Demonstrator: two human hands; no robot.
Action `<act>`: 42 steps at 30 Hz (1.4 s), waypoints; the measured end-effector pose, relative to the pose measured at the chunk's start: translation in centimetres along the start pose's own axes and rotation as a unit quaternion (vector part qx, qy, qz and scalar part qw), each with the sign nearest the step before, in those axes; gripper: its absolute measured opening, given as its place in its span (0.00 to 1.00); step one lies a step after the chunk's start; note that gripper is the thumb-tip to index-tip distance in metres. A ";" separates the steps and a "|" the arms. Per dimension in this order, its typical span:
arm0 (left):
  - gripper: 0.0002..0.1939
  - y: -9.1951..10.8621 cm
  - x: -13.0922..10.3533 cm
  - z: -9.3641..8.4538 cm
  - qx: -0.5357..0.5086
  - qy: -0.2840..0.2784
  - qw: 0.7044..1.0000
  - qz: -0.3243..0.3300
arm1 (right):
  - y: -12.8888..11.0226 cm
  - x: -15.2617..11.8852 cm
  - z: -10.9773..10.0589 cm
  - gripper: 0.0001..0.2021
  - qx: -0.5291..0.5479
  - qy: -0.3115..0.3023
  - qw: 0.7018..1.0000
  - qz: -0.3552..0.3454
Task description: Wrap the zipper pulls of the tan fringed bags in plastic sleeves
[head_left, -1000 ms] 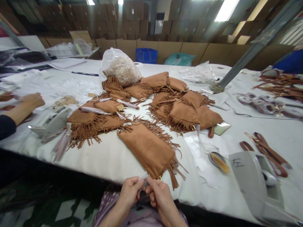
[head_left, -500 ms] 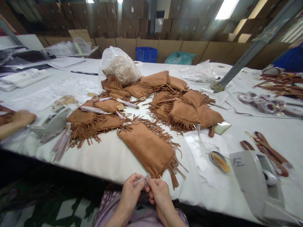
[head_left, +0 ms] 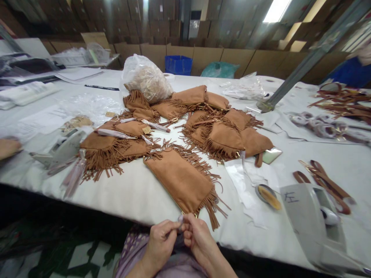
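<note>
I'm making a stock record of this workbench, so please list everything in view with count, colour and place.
Table: one, white, across the view
Near fringed bag: one, brown, table's front edge
Pale wrapping: one piece, whitish, beside that bag's corner
Other fringed bags: several overlapping, brown, mid-table
Filled plastic bag: one, clear, behind them
Tape dispensers: two, grey-white, left and right
Loose straps: count unclear, brown, right side
Metal post: one, grey, right
Crate: one, blue, far side
Soft bag: one, green, right of crate
Cardboard boxes: many, brown, background
Another person's hand: one, bare, left edge
Left fingers: one hand's, bare, at the wrapping
Right fingers: one hand's, bare, at the wrapping
</note>
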State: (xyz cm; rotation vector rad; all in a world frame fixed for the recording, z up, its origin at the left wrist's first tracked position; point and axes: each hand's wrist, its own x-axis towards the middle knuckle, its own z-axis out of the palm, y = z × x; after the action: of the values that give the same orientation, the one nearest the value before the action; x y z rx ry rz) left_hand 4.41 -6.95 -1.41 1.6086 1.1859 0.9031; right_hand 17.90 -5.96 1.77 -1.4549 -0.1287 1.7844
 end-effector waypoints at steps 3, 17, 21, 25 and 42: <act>0.13 0.2 0.2 0.2 -0.011 0.004 1.000 -0.027 | 0.0 -0.1 -0.2 0.17 -0.023 -0.018 0.999 -0.019; 0.16 0.7 -2.0 -4.5 -0.093 -0.007 0.977 -0.193 | 0.8 1.0 -0.7 0.22 -0.070 -0.017 0.996 -0.049; 0.18 1.8 0.8 -3.1 -0.090 -0.017 0.970 -0.226 | 0.9 1.0 -0.7 0.21 -0.081 -0.016 0.995 -0.054; 0.21 1.5 1.6 0.0 -0.194 -0.080 0.933 -0.294 | 1.1 1.1 -0.9 0.22 -0.092 -0.017 0.994 -0.065; 0.26 -1.2 -0.4 0.3 -0.072 -0.043 0.953 -0.292 | -7.0 -6.3 -16.7 0.26 -0.278 0.439 0.770 -0.370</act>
State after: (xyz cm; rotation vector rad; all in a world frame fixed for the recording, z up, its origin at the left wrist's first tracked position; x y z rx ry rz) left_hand 4.21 -7.21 -2.60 1.0715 1.3918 0.5128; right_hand 35.85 -11.90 4.89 -2.1100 -0.6741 0.3172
